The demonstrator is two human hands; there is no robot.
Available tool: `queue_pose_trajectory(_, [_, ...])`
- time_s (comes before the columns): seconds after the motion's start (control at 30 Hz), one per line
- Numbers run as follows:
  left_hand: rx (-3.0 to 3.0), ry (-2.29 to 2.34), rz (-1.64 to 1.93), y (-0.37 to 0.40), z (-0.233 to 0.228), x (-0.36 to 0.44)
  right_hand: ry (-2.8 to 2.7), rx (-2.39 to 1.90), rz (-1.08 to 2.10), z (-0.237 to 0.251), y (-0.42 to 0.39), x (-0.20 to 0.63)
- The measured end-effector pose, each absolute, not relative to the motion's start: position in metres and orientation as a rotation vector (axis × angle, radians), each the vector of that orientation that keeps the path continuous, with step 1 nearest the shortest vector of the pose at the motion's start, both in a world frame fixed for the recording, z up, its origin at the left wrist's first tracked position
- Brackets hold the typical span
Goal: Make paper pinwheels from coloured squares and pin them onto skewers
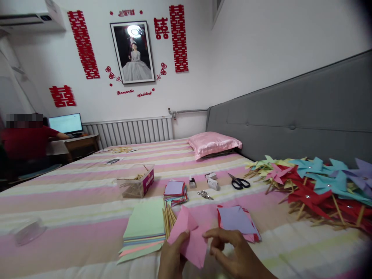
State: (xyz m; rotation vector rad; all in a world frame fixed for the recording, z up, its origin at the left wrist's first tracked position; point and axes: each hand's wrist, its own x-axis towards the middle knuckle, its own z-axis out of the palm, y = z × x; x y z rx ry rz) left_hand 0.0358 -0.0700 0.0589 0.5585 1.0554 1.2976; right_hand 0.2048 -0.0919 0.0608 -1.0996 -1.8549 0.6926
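at the bottom edge i see my left hand (pixel 171 257) pinching the lower left side of a pink paper sheet (pixel 188 236), thumb on top, fingers hidden under it. my right hand (pixel 232 254) sits just beside the sheet's right edge, fingers curled, fingertips (pixel 207 234) touching the paper; i cannot tell whether they truly clamp it. the sheet is partly folded, one corner raised, held just above the striped bedspread (pixel 72 217).

left of the hands: a stack of pastel paper (pixel 145 228), green on top, with a bundle of wooden sticks (pixel 167 219) lying against its right side. right of the sheet: a small pile of cut squares (pixel 236 221), lilac uppermost.

middle distance: a second pile of coloured squares (pixel 175 192), a clear box of sticks (pixel 136 182), a stapler (pixel 192 182), keys (pixel 205 194), scissors (pixel 238 181). far right: a heap of finished pinwheels (pixel 316 186) in red, blue, yellow and lilac, beside the grey headboard (pixel 290 116).

beyond: a pink satin pillow (pixel 213 143), a radiator (pixel 130 130), and a person in a red top (pixel 24 141) seated at a monitor (pixel 65 123).
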Motion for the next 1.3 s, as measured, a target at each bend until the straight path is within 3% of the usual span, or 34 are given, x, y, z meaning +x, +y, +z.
queue_pose_trajectory(0.4, [0.672,0.966,1.236,-0.075,0.059,0.042,-1.767,-1.039,0.862,0.062,-0.088,0.198])
queue_pose_trajectory(0.73, [0.853,1.184,1.343,-0.065,0.036,0.043,-1.5,-1.035,1.02,0.056,-0.082,0.189])
queue_pose_trajectory(1.3, [1.049,1.105,1.442,-0.076,0.061,0.056,-1.406,-1.131,0.985,0.046,-0.076,0.188])
